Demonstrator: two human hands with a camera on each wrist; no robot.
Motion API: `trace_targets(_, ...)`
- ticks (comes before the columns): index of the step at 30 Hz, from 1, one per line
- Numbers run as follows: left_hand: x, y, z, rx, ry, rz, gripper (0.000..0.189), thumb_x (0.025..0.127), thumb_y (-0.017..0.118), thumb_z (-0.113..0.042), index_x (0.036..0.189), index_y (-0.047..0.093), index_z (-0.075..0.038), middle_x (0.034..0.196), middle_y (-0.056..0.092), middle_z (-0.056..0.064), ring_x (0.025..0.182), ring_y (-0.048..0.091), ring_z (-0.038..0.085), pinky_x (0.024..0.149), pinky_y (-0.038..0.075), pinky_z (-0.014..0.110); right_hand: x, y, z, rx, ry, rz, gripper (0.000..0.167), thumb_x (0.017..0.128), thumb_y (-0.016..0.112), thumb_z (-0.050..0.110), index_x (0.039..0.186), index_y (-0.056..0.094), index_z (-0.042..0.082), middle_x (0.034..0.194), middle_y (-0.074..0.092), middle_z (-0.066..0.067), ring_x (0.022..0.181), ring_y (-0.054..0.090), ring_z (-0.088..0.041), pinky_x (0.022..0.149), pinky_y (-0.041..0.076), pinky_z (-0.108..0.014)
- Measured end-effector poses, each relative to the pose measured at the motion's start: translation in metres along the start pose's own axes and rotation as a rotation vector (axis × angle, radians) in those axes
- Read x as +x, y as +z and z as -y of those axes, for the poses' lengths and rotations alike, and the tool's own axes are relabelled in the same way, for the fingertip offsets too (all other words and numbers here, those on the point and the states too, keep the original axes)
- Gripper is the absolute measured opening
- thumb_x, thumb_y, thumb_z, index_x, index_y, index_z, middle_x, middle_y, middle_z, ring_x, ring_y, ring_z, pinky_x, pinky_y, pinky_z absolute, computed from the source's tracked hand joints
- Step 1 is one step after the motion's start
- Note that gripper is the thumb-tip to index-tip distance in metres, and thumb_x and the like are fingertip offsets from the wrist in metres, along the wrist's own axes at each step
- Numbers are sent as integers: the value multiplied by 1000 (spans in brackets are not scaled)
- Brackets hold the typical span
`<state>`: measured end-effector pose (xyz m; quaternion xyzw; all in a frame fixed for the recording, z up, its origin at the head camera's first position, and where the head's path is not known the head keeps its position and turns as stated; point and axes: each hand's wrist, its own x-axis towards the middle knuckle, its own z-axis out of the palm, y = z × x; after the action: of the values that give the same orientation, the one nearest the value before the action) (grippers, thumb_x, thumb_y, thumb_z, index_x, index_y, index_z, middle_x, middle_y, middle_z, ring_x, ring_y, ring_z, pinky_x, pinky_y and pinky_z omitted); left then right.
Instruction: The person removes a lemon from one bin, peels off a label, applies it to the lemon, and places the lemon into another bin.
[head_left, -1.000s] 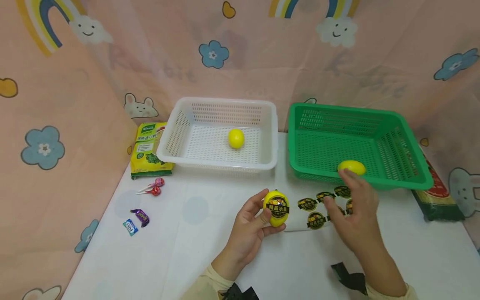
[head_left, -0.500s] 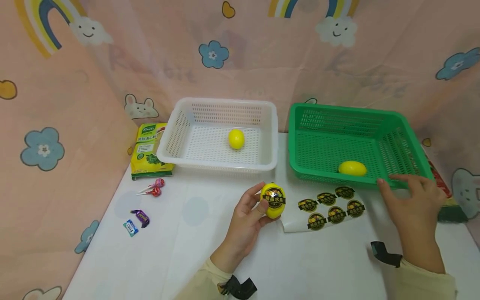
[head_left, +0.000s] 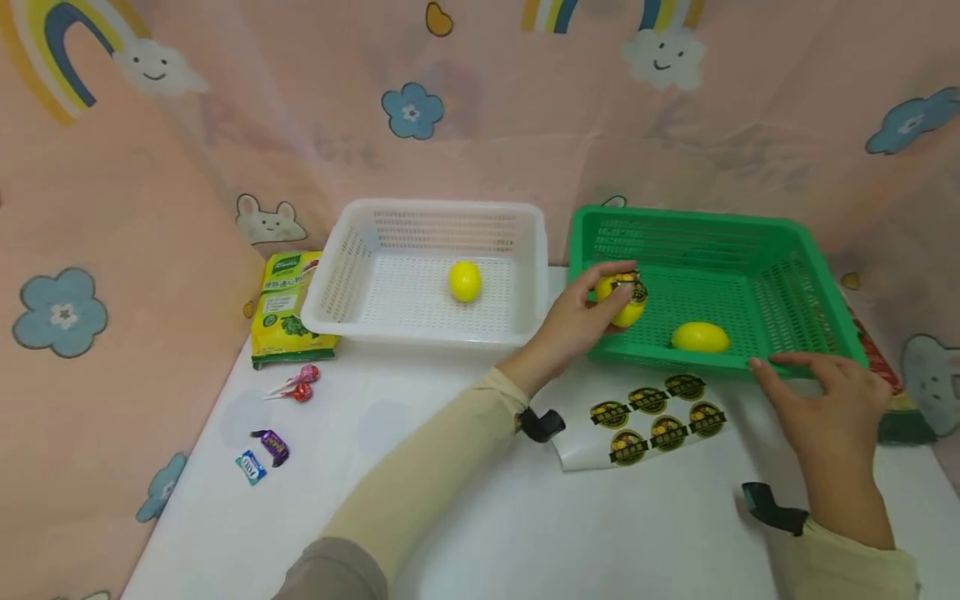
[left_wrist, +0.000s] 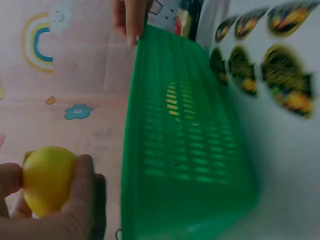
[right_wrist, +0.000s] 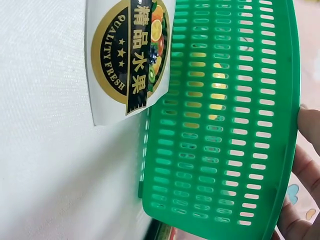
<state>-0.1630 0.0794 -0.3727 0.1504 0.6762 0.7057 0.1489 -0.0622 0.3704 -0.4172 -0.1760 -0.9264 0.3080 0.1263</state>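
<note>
My left hand (head_left: 566,325) holds a lemon (head_left: 627,315) between thumb and fingers, over the left end of the green basket (head_left: 686,217). A black and gold round sticker is on this lemon; in the left wrist view its plain yellow side (left_wrist: 49,180) shows. Inside the green basket, near its front wall, lies a second lemon (head_left: 700,337) with no sticker in sight. My right hand (head_left: 836,408) grips the basket's front rim near the right corner, thumb and fingers (right_wrist: 306,165) at the edge. Just in front of the basket lies a white sheet (head_left: 579,450) with several stickers (head_left: 667,432).
A white basket (head_left: 423,332) with one yellow lemon (head_left: 465,282) stands left of the green one. A yellow Knorr packet (head_left: 285,312), two lollipops (head_left: 302,382) and two wrapped sweets (head_left: 270,446) lie at the left. Another packet (head_left: 903,425) is partly hidden behind the green basket's right end.
My left hand has carried the stickered lemon forward and right, from in front of the sheet to over the green basket. Earlier my right hand moved from above the stickers to the basket's front rim.
</note>
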Motion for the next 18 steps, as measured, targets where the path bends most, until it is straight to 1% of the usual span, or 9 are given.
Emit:
trace_targets(2, 25, 9, -4, 212, -13, 12, 38, 111, 60, -28, 149, 61, -23, 138, 62, -2, 95, 62, 8, 79, 58, 23, 1, -1, -1, 4, -11, 8, 49, 102, 73, 36, 130, 68, -4, 148, 46, -34, 148, 22, -52, 122, 6, -66)
trace_targets(4, 45, 19, -4, 428, -48, 39, 38, 111, 60, -32, 148, 62, -26, 141, 63, -5, 94, 60, 8, 75, 54, 21, 2, -2, -1, 11, -24, 11, 48, 102, 74, 35, 129, 68, -4, 146, 47, -35, 147, 24, -53, 122, 5, -66)
trace_targets(5, 54, 22, -3, 520, -71, 59, 38, 111, 60, -34, 148, 62, -27, 142, 63, -6, 95, 60, 8, 74, 52, 21, 2, -2, -1, 9, -34, 6, 46, 101, 74, 34, 128, 69, -4, 145, 48, -35, 145, 27, -54, 122, 5, -65)
trace_targets(6, 61, 26, -2, 616, -99, 84, 38, 111, 59, -36, 148, 62, -29, 142, 63, -8, 99, 60, 7, 76, 50, 21, 2, -2, -2, 10, -36, 6, 46, 101, 74, 34, 127, 69, -4, 144, 48, -35, 144, 27, -54, 122, 5, -66)
trace_targets(8, 71, 32, 4, 739, -156, 136, 38, 111, 59, -35, 148, 62, -29, 143, 63, -10, 105, 61, 7, 82, 49, 21, 1, -2, -1, 7, -41, 6, 46, 101, 75, 34, 126, 69, -4, 144, 49, -36, 142, 29, -55, 121, 6, -67)
trace_targets(10, 77, 36, 10, 814, -199, 179, 38, 111, 60, -34, 148, 63, -27, 144, 63, -9, 116, 60, 7, 91, 48, 21, 1, -1, -1, 10, -51, -2, 44, 100, 76, 32, 124, 70, -5, 142, 50, -36, 140, 32, -56, 121, 7, -67)
trace_targets(12, 80, 39, 17, 861, -231, 206, 38, 110, 60, -34, 148, 63, -27, 146, 62, -9, 127, 57, 7, 99, 46, 22, 1, -1, -1, 3, -53, -3, 44, 101, 75, 33, 124, 70, -5, 141, 50, -36, 138, 34, -57, 121, 7, -68)
trace_targets(15, 81, 43, 23, 866, -269, 223, 39, 109, 62, -34, 148, 64, -27, 149, 60, -10, 134, 54, 8, 106, 44, 23, 3, -1, -2, 8, -58, -11, 44, 100, 76, 31, 124, 71, -5, 140, 51, -36, 137, 35, -57, 120, 7, -68)
trace_targets(18, 81, 46, 24, 877, -286, 230, 40, 109, 63, -36, 148, 64, -29, 149, 60, -12, 136, 53, 8, 108, 44, 24, 4, -3, -3, 9, -62, -22, 43, 99, 77, 30, 123, 71, -6, 139, 51, -36, 136, 37, -56, 120, 8, -68)
